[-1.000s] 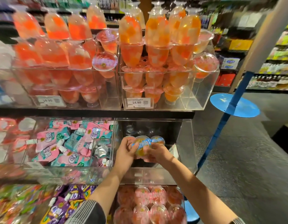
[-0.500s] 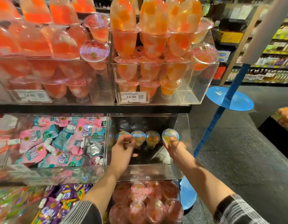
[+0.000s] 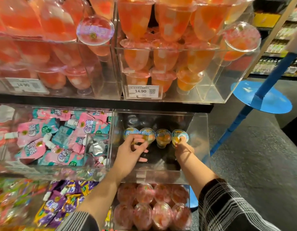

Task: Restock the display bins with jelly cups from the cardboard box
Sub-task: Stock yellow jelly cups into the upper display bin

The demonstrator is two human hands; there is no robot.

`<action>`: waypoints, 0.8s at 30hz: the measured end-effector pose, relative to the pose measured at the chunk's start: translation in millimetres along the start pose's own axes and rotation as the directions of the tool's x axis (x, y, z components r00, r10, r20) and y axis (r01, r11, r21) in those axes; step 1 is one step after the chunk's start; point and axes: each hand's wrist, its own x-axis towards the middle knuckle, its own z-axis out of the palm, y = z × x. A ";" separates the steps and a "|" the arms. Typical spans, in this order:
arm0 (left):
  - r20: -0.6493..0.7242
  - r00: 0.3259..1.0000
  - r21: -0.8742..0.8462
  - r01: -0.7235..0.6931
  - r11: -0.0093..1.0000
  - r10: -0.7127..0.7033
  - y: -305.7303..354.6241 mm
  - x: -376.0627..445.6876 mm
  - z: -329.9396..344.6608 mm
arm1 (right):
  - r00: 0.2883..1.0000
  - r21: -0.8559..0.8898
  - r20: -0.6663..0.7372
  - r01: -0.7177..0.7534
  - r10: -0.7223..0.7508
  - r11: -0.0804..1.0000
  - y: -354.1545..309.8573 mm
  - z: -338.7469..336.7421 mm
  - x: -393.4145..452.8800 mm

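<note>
Four small jelly cups in a row across the middle-tier clear display bin (image 3: 201, 130), blue-rimmed lids facing out, orange fruit inside: first cup (image 3: 130, 133) and second cup (image 3: 147, 134) at the left, touching; third cup (image 3: 164, 137) just beside them, free of either hand; fourth cup (image 3: 179, 136) at the right end. Left hand (image 3: 127, 155) reached into the bin, grip pinched on the underside of the second cup with thumb and forefinger, remaining fingers loosely spread below. Right hand (image 3: 183, 150) also inside the bin, grip closed on the lower edge of the fourth cup, fingertips (image 3: 182, 139) on its lid. Dark bin floor bare behind and below the row. Plaid sleeve (image 3: 227, 205) on the right forearm, striped sleeve (image 3: 77, 220) on the left.

Directly beneath, a lower bin (image 3: 187, 194) packed with pink jelly cups (image 3: 145, 195) in two rows. To the left on the middle tier, pink and teal pouches (image 3: 61, 139) heaped in a neighbouring bin; below those, purple pouches (image 3: 67, 197). On the top tier, tall orange-and-red goblet-shaped jelly cups (image 3: 137, 57) stacked in clear bins, with a price tag (image 3: 143, 91) reading 14.90 on the front. At the right, a blue pole (image 3: 241, 117) with a blue disc (image 3: 267, 99), over grey floor (image 3: 252, 164).
</note>
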 end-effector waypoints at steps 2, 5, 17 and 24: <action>-0.019 1.000 0.013 -0.001 1.000 0.001 0.5 -1.9 0.3 | 0.976 0.151 0.183 -0.148 0.120 0.977 -1.5 3.2 -4.1; -0.042 0.999 0.036 -0.021 0.999 0.023 0.2 -3.4 0.5 | 0.992 -0.067 0.124 -0.005 0.014 0.998 -6.7 0.3 -12.5; 0.050 0.985 0.238 -0.172 0.956 0.165 5.2 -71.6 -36.0 | 0.862 -0.166 0.490 -0.057 0.132 0.985 -14.2 -31.2 -100.1; 0.270 0.948 0.684 -0.068 0.727 -0.166 -4.4 -185.5 -155.9 | 0.618 -0.419 0.781 0.409 0.092 0.811 37.4 -44.5 -241.2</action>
